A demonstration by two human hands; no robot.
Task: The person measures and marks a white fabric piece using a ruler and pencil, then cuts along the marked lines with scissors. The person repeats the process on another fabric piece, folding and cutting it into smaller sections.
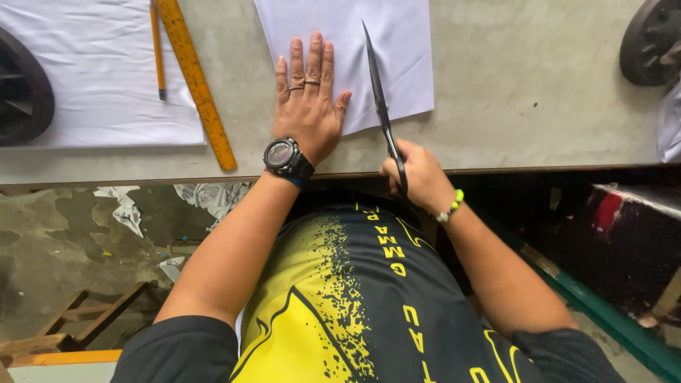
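While our left hand (307,106) lies flat with fingers spread on the white sheet (397,57) at top centre, our right hand (418,176) grips the long scissors (381,106). We judge the cut just started; the next stroke needs the sheet pinned.

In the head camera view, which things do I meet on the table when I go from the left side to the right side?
Dark round object → pencil → yellow ruler → left hand flat on the white sheet → scissors held by the right hand → second dark round object.
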